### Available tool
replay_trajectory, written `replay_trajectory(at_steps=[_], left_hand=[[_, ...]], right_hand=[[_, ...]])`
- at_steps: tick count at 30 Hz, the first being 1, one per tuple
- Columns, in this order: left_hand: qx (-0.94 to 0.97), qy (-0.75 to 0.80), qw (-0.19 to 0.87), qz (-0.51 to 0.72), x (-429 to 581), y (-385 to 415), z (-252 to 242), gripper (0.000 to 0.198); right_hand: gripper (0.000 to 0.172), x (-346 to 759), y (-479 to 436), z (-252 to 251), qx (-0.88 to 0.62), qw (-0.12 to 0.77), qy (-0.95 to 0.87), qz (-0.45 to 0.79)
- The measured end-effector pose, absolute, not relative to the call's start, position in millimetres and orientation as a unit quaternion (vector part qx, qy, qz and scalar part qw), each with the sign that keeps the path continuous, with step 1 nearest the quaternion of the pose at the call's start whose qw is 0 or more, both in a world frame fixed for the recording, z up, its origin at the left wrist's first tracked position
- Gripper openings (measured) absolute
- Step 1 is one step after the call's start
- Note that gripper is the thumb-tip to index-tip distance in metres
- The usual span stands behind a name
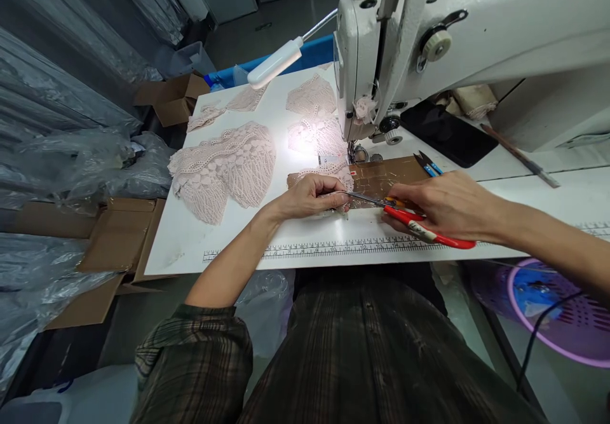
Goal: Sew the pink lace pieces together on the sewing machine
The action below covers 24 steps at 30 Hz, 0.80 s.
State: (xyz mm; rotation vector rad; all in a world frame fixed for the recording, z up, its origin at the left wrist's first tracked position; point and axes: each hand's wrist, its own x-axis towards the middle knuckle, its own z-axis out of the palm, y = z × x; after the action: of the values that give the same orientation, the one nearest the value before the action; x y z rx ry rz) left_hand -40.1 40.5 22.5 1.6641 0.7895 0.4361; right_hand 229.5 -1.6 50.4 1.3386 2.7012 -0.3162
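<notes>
My left hand [312,196] pinches the near edge of a pale pink lace piece [336,171] just in front of the sewing machine's needle area. My right hand [450,206] is wrapped round red-handled scissors [424,230], whose blades point left and reach the fingertips of my left hand. Whether the blades touch the lace is too small to tell. Under both hands lies a brown plate [381,179] at the machine bed. Small blue-handled snips [430,164] rest just beyond my right hand.
The sewing machine [359,68] stands beyond my hands, with a lit lamp [275,63] at its left. More lace [248,166] lies on the white table [190,246]. A black phone [448,133] is at the right. Cardboard boxes [175,100] and a purple basket [562,348] flank the table.
</notes>
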Motion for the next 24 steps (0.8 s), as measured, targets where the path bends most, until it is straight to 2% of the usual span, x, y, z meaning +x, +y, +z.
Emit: replay_trajectory(at_steps=[7,12,14,19,22,24], left_hand=[[0.717,0.344,0.576,0.19,-38.4,38.7,24.8,0.039],[0.693,0.339,0.599,0.217,-36.9,36.4,23.4,0.034],[0.684,0.344,0.604,0.22,-36.6,35.5,23.0,0.033],[0.666,0.366,0.611,0.22,-35.5,33.5,23.7,0.036],[0.654,0.379,0.611,0.235,-34.1,33.6,23.5,0.036],[0.651,0.388,0.601,0.254,-32.9,34.8,22.3,0.036]], right_hand=[[0.046,227.4,-3.8,42.3,0.457,0.04,0.882,-0.105],[0.058,250.0,-14.1,35.4,0.55,-0.086,0.818,-0.141],[0.063,264.7,-19.5,35.5,0.607,-0.108,0.774,-0.144],[0.07,304.0,-31.0,32.4,0.728,-0.101,0.67,-0.109],[0.079,325.1,-35.4,26.4,0.712,-0.098,0.689,-0.095],[0.082,331.7,-37.0,24.4,0.667,-0.11,0.736,-0.036]])
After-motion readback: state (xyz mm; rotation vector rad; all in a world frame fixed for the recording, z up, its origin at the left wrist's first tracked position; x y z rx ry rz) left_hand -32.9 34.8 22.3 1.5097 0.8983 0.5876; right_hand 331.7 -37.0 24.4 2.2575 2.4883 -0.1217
